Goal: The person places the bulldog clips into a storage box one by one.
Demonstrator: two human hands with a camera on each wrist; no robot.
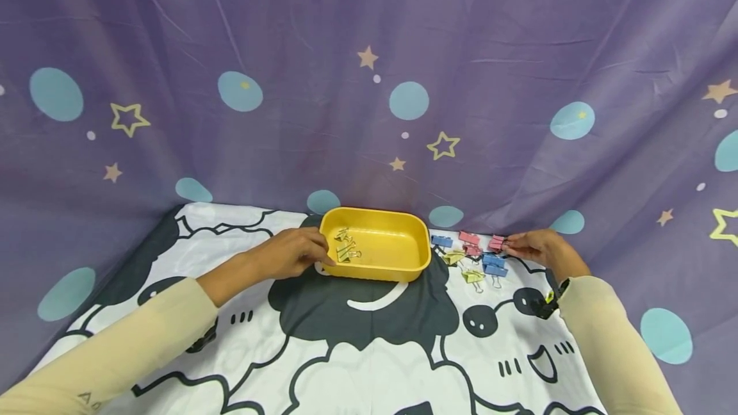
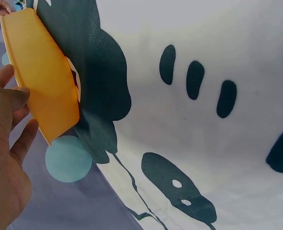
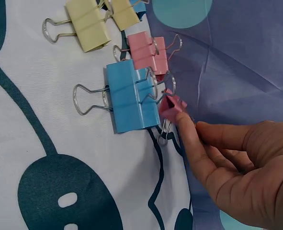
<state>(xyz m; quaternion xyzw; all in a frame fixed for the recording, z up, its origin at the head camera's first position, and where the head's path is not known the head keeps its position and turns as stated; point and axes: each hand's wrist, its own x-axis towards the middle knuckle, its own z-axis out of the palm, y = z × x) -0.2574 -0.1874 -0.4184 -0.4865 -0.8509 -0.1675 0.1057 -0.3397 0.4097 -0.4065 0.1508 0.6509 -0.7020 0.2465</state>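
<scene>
My left hand (image 1: 296, 253) is at the left end of a yellow plastic tray (image 1: 398, 274), holding it at the rim with fingers bent. The left wrist view shows that tray (image 2: 48, 81) from the side, with fingertips and thumb at its edge. Several small yellowish binder clips (image 1: 347, 252) lie inside its left part. On the far right, my right hand (image 1: 536, 250) pinches a small pink binder clip (image 3: 170, 106) with its fingertips; the clip looks slightly blurred. Directly beside it lies a large blue binder clip (image 3: 124, 100) with wire handles spread.
More binder clips lie grouped right of the tray: pink ones (image 3: 142, 50), pale yellow ones (image 3: 88, 24) and a blue one (image 1: 441, 241). A white cloth with black cartoon sheep (image 1: 369, 376) covers the table. Behind it hangs a purple curtain (image 1: 323, 133) close to the clips.
</scene>
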